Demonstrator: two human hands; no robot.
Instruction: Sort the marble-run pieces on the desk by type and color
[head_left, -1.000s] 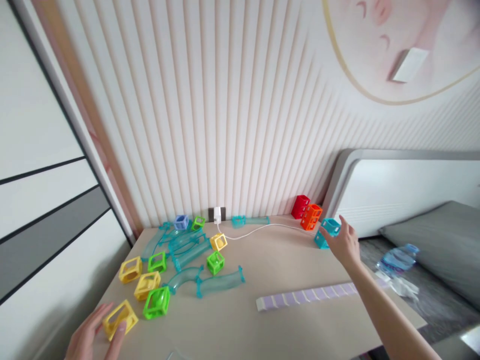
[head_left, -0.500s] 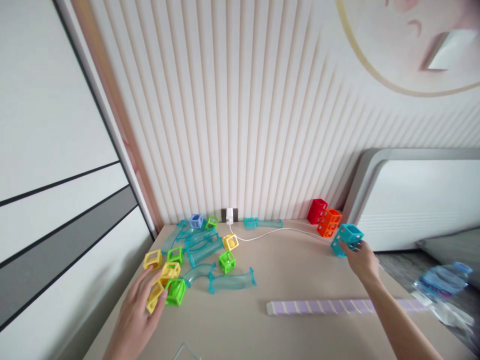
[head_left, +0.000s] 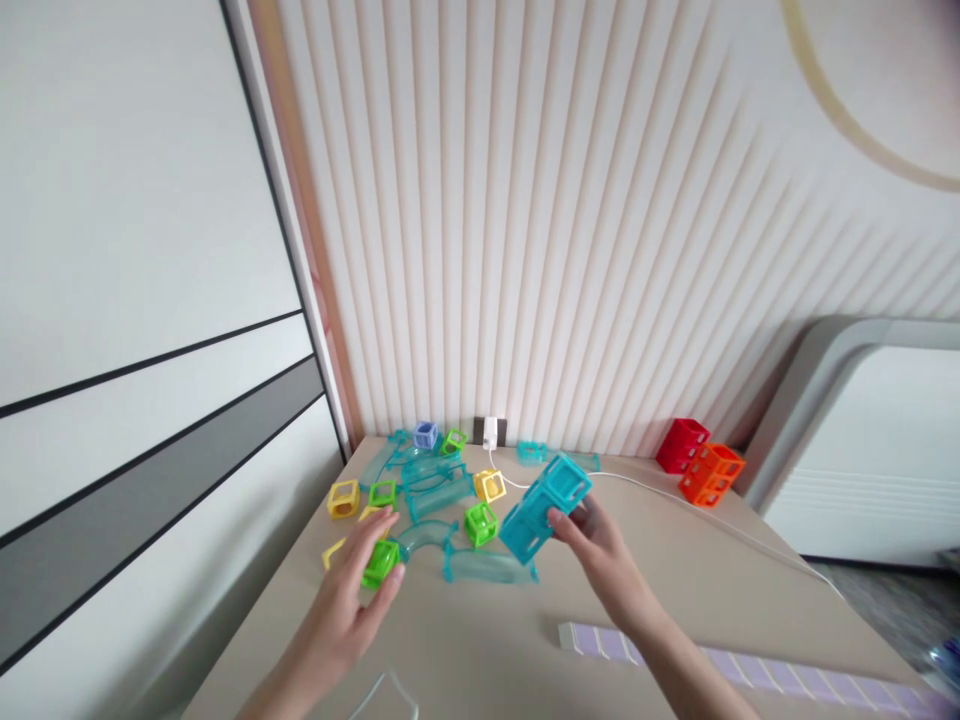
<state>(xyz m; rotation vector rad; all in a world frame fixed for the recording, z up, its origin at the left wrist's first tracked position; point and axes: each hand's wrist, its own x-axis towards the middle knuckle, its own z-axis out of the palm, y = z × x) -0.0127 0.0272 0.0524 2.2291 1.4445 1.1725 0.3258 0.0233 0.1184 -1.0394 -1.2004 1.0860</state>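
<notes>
A teal block of joined open-frame cubes [head_left: 545, 505] is held up tilted above the table, gripped between the thumb and fingers of my right hand [head_left: 600, 560]. My left hand [head_left: 349, 605] reaches over the left cluster, thumb and fingers apart around a green cube [head_left: 381, 563]; contact with it is unclear. Yellow cubes lie partly hidden behind those fingers. Just beyond are another yellow cube [head_left: 343, 498] and a green cube [head_left: 382, 494]. A curved clear teal tube [head_left: 427, 535] and a straight one [head_left: 491, 566] lie to the right, near a green cube [head_left: 481, 523].
Red [head_left: 681, 445] and orange [head_left: 711, 474] blocks stand at the back right. A white cable [head_left: 652, 487] runs from the wall plug [head_left: 490, 433] across the table. A purple striped strip [head_left: 795, 680] lies at the front right, partly behind my right forearm. More tubes are at the back.
My right hand has lifted the teal block from beside the orange one and brought it left, toward the middle. My left hand has shifted from the yellow cubes toward the green cube. The view has turned left.
</notes>
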